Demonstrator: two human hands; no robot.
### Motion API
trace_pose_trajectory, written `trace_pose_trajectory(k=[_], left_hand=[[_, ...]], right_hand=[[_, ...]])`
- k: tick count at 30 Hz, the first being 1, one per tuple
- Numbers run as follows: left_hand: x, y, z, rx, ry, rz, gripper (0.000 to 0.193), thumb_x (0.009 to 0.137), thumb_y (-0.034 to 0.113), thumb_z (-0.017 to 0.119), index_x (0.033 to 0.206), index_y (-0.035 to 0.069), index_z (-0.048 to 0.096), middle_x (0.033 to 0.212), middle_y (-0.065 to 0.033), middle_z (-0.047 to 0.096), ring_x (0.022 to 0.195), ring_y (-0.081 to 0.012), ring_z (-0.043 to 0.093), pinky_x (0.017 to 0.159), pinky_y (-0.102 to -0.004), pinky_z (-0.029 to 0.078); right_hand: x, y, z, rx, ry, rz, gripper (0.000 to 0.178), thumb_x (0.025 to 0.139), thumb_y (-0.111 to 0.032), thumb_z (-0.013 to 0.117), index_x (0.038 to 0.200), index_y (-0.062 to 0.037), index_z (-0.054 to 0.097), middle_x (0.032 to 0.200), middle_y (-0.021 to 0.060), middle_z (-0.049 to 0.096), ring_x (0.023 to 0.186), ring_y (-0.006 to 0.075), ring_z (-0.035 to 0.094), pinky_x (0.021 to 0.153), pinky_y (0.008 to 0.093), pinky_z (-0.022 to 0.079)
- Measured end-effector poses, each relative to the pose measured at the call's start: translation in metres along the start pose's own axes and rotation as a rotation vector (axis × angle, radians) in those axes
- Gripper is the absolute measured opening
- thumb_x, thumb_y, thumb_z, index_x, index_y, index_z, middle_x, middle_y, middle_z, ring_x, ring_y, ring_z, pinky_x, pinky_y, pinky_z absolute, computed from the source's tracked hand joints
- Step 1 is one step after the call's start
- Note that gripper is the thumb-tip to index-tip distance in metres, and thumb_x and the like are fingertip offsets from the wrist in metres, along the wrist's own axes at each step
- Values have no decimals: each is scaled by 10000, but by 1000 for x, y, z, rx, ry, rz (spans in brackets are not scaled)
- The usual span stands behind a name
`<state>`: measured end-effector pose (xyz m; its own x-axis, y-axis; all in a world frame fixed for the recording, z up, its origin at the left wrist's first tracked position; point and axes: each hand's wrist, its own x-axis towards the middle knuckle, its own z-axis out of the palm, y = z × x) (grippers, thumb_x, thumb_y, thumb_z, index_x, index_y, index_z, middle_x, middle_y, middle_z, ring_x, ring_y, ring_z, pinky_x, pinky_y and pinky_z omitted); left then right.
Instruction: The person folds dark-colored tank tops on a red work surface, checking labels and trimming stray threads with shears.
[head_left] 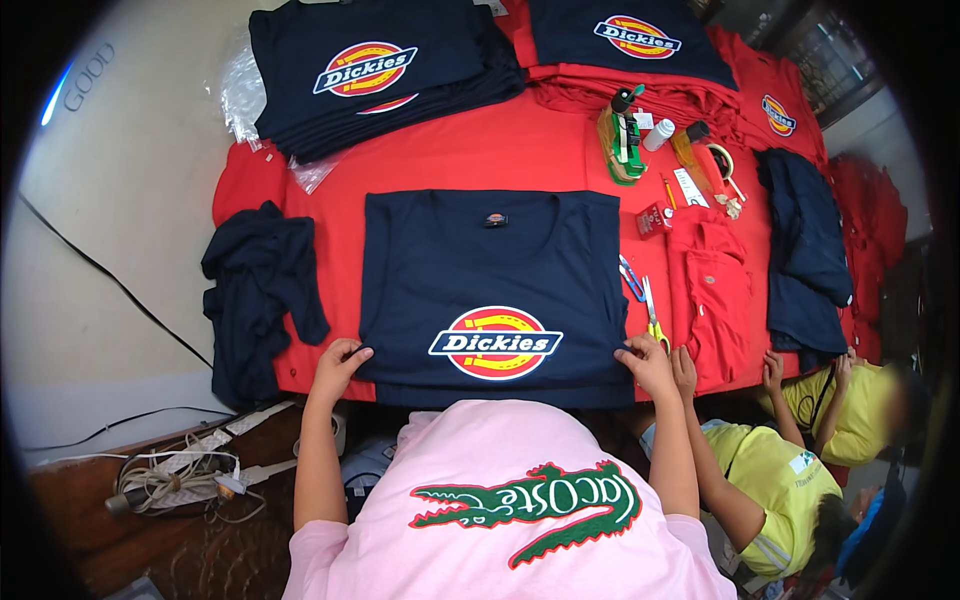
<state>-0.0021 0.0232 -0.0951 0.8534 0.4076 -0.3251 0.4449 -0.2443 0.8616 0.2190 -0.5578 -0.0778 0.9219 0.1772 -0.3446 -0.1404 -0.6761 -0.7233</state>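
A navy T-shirt (450, 250) with a red, yellow and blue oval emblem lies folded flat, its neckline toward the far side. At its near left corner, my left hand (338, 368) pinches the cloth edge between thumb and fingers. My right hand (648, 366) has closed on the near right corner in the same way. The shirt's near edge hangs slightly over the table edge. Just beyond my right hand lie yellow-handled scissors (655, 325) and a small blue thread snipper (631, 278).
The table has a red cover (340, 220). Folded navy shirts (440, 90) are stacked far left, red ones (620, 88) far right. A crumpled navy garment (260, 285) lies left. A green tape dispenser (622, 145) stands far right. Co-workers in yellow (775, 480) sit right, one hand (684, 372) beside mine.
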Motion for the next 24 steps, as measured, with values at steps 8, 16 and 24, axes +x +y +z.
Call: trace_pose_trajectory(k=[8, 16, 24], left_hand=[[2, 13, -17, 64, -146, 14, 378, 987, 287, 814, 905, -56, 676, 969, -45, 595, 945, -148, 568, 899, -296, 452], [1, -6, -9, -41, -77, -35, 345, 975, 217, 825, 798, 8, 615, 830, 13, 502, 792, -101, 469, 731, -291, 399], [-2, 44, 13, 362, 194, 323, 255, 852, 148, 869, 973, 40, 671, 1048, -93, 666, 1021, -278, 656, 922, -403, 502]], right_hand=[[2, -12, -21, -183, -191, 55, 423, 804, -154, 905, 1101, 101, 743, 975, 111, 683, 771, 206, 669, 696, 346, 536], [10, 10, -13, -332, -131, 8, 429, 755, -83, 845, 1124, 100, 725, 954, 115, 690, 717, 227, 704, 634, 357, 548], [0, -41, -5, -619, 103, -133, 416, 777, -8, 749, 1185, -30, 668, 1077, 183, 662, 942, 369, 706, 854, 500, 568]])
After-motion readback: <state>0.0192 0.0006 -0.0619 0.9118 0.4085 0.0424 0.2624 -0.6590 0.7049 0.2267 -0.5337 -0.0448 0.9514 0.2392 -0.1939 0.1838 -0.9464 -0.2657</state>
